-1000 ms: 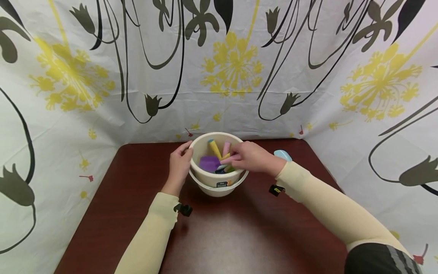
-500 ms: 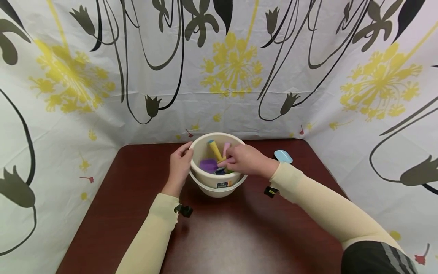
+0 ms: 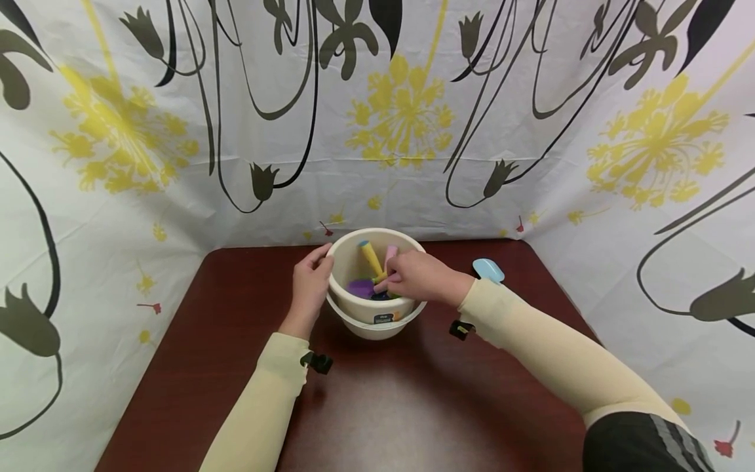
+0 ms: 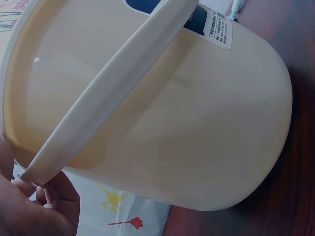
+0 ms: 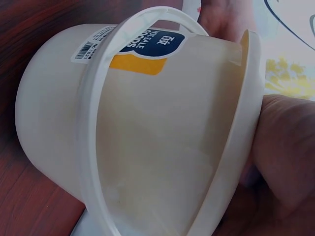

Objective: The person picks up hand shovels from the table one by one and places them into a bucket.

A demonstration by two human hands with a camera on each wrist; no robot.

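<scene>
A cream plastic bucket (image 3: pixel 354 303) stands at the back of the table, its handle (image 4: pixel 106 93) lowered across the front. My left hand (image 3: pixel 311 278) grips the bucket's left rim beside the handle's end, thumb and fingers curled. Over the right rim, my right hand (image 3: pixel 421 275) reaches inside and pinches a pink handle (image 3: pixel 385 283) that leads toward a purple toy shovel blade (image 3: pixel 360 287); where they join is unclear. A yellow handle (image 3: pixel 370 257) and another pink handle (image 3: pixel 392 251) lean inside the bucket. Dark and green pieces lie low, partly hidden. In the right wrist view, the bucket wall (image 5: pixel 157 123) hides my fingertips.
A light blue scoop-like piece (image 3: pixel 488 269) lies on the dark red table (image 3: pixel 377 400) to the right, partly behind my right sleeve. A patterned curtain (image 3: pixel 377 190) hangs along the back and both sides.
My right hand has shifted slightly left and deeper over the bucket. The purple blade has sunk and turned, showing less of its face. My left hand stays on the rim.
</scene>
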